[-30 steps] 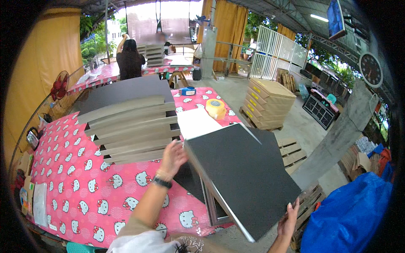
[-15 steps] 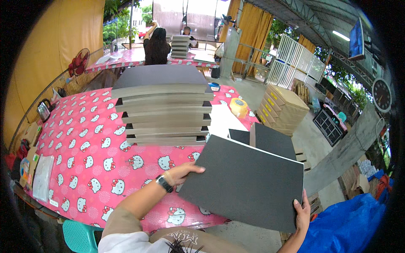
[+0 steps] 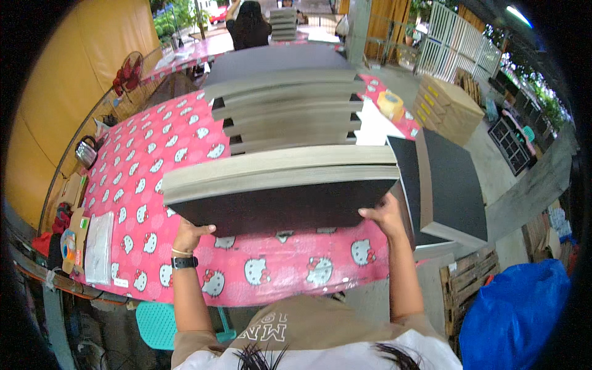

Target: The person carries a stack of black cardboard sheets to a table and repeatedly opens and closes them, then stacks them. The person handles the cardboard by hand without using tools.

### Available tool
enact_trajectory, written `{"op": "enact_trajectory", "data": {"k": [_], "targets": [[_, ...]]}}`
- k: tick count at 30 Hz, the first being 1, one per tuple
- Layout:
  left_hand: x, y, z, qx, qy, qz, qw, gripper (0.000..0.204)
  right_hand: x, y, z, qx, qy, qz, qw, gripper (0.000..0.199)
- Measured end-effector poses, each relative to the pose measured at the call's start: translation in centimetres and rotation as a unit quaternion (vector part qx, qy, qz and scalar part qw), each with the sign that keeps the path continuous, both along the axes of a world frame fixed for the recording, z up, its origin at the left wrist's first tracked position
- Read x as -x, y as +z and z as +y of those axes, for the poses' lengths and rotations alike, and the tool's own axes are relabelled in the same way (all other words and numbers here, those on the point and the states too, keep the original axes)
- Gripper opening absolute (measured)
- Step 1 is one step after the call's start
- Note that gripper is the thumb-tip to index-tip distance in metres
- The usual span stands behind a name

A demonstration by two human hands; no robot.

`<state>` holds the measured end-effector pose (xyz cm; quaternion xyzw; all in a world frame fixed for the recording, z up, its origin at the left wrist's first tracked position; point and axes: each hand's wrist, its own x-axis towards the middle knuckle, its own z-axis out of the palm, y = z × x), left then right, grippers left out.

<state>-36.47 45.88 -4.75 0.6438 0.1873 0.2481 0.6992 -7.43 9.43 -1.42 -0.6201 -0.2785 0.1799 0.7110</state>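
I hold up a thick stack of dark grey boards [image 3: 277, 191] with pale edges, tilted so its underside faces me. My left hand [image 3: 191, 233], with a black wristwatch, grips its lower left corner. My right hand [image 3: 383, 217] grips its lower right corner. Beyond it, a tall staggered pile of similar boards [image 3: 283, 92] rests on the table with the pink patterned cloth [image 3: 154, 160].
More dark boards [image 3: 447, 179] lie at the table's right end. A roll of yellow tape [image 3: 390, 103] sits near the far right. Cardboard boxes [image 3: 447, 102] stand on the floor, with a blue bag [image 3: 515, 314] lower right. A person [image 3: 248, 24] stands at the far table.
I have swung the stack of boards from my right side to in front of me and raised it, now gripping it with both hands at its lower corners.
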Motion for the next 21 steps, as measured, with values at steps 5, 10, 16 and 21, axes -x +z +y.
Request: {"op": "enact_trajectory", "data": {"k": [5, 10, 16, 21], "targets": [[2.8, -6.3, 1.1, -0.073, 0.090, 0.091, 0.989, 0.056, -1.3, -6.1, 3.4, 0.065, 0.099, 0.004, 0.993, 0.047], [3.2, -6.3, 0.1, 0.005, 0.138, 0.046, 0.989, 0.056, -1.5, -6.5, 3.9, 0.120, 0.114, -0.061, 0.984, 0.046], [-0.1, -4.1, -1.1, -0.015, 0.192, -0.038, 0.981, 0.057, -1.3, -6.3, 5.3, -0.002, 0.099, 0.024, 0.995, 0.057], [0.7, -3.8, -0.5, 0.065, 0.178, -0.081, 0.979, 0.065, -0.4, -3.6, 6.9, -0.040, 0.129, 0.037, 0.990, 0.061]]}}
